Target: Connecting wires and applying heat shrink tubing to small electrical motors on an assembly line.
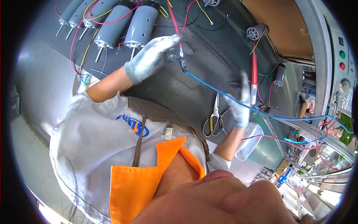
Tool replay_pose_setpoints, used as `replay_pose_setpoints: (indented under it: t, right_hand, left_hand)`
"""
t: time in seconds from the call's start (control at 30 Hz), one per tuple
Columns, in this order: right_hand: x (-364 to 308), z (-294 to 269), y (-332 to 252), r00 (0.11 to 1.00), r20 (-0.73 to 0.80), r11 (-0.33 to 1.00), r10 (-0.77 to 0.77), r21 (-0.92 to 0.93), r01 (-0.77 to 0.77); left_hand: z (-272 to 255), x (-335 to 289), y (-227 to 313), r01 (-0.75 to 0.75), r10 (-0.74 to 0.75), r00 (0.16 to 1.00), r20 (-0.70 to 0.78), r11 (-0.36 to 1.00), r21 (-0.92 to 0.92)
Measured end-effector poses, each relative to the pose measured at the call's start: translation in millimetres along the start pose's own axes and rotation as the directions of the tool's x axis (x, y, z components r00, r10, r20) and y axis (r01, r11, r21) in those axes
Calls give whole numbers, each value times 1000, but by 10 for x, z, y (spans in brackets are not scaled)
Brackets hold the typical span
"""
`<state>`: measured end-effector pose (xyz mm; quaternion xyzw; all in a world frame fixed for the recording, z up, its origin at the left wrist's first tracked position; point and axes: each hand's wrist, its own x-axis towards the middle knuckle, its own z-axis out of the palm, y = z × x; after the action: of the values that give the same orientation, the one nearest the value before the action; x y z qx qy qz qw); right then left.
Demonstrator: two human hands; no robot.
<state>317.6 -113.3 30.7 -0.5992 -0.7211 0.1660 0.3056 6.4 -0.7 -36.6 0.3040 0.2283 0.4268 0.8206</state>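
Over dark bench (160, 91), your L hand (151, 58) pinches narrow on clip (182, 62) where blue cable (212, 87) meets red lead (173, 16), prob. mid-hookup; R hand (240, 102) blurred, can't tell grip; next likely needs steady contact.

dark bench top (164, 93) gives room mid-frame | grey motors (142, 26) block upper left | blue cable (276, 117) spans centre to right | scissors (215, 112) lie right of centre

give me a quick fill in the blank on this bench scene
The left hand wears a pale fabric ____.
Near the right hand lie steel-bladed, loop-handled ____.
The pen-shaped tool with a white end has a ____ body.
On the pale control panel, the round button above the red one is ____.
Missing words: glove; scissors; red; green.
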Motion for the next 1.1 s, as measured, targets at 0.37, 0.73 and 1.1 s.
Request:
replay_pose_setpoints:
  t: [0.37, 0.73, 1.1]
  right_hand:
    - [1631, 1109, 305, 842, -318, 866, 436, 403, -296]
    - [3327, 1701, 646, 972, -230, 820, 48, -547, -170]
    - [1927, 1018, 1044, 751, 151, 450, 643, 719, -530]
  left_hand:
    - [-981, -403, 2128, 680, 927, 306, 218, -373, 632]
    - [-160, -277, 1186, -132, 690, 640, 338, -335, 933]
    - [232, 430, 452, -421, 682, 646, 344, -58, 905]
